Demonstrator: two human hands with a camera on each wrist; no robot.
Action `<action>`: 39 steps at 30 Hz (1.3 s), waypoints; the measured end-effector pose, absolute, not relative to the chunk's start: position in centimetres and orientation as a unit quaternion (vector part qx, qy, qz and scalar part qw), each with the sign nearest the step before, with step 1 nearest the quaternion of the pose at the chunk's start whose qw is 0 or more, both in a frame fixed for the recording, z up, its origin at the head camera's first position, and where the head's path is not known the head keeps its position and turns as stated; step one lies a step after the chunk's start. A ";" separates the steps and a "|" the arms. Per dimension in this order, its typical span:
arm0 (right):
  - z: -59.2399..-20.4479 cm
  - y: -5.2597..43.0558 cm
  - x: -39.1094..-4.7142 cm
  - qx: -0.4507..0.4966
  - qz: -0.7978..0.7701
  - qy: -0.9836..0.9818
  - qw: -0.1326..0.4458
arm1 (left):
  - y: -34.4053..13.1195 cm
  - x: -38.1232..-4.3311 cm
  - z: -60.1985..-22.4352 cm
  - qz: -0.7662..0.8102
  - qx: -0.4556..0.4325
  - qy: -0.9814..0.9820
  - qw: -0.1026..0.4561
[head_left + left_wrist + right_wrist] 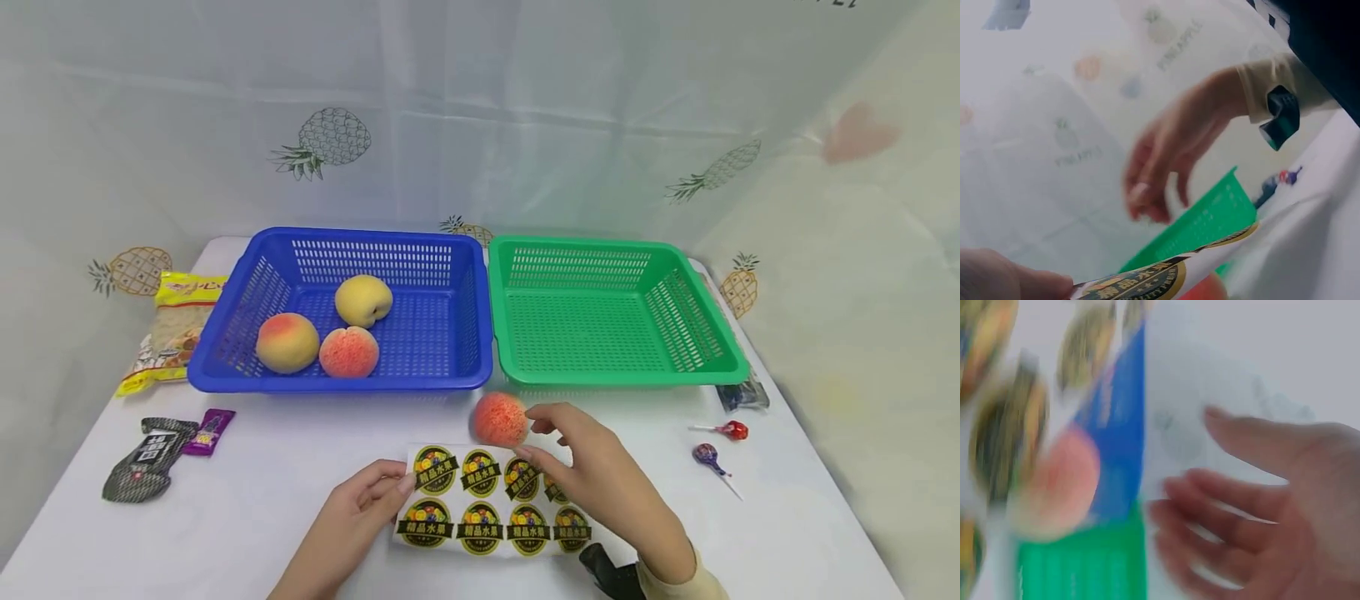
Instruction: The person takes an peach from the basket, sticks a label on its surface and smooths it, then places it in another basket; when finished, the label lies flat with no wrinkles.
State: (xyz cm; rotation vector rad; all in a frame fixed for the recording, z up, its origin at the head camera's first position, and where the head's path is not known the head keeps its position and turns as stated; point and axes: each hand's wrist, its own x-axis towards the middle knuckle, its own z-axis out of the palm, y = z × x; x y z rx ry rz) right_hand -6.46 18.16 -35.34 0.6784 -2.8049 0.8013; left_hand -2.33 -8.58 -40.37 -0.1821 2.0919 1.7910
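"What's worn on the right arm (637, 512)?"
"A cream sleeve (682, 582), softly creased, its plain cuff (1251, 94) ending near the wrist."
"And the black piece (1284, 103) there?"
"It lies against the sleeve, close to the cuff: curved and strap-like, with a paler, greyish end. What it fastens, I can't tell."
"The left side?"
"Across from the sleeve, the left forearm (318, 554) is bare as far as it shows."
"Anything dark above the sleeve, in the left wrist view?"
"A near-black shape (1329, 50); whether it's clothing is unclear."
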 end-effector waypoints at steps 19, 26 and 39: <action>-35.1 13.1 -3.9 0.382 0.259 -0.861 0.213 | -5.9 -3.0 -37.3 0.667 -0.022 0.717 0.201; -35.0 13.1 -3.9 0.387 0.278 -0.853 0.213 | -6.1 -2.9 -37.6 0.647 -0.018 0.736 0.197; -34.7 13.3 -4.8 0.349 0.307 -0.850 0.248 | -7.6 -2.2 -39.2 0.603 -0.031 0.770 0.204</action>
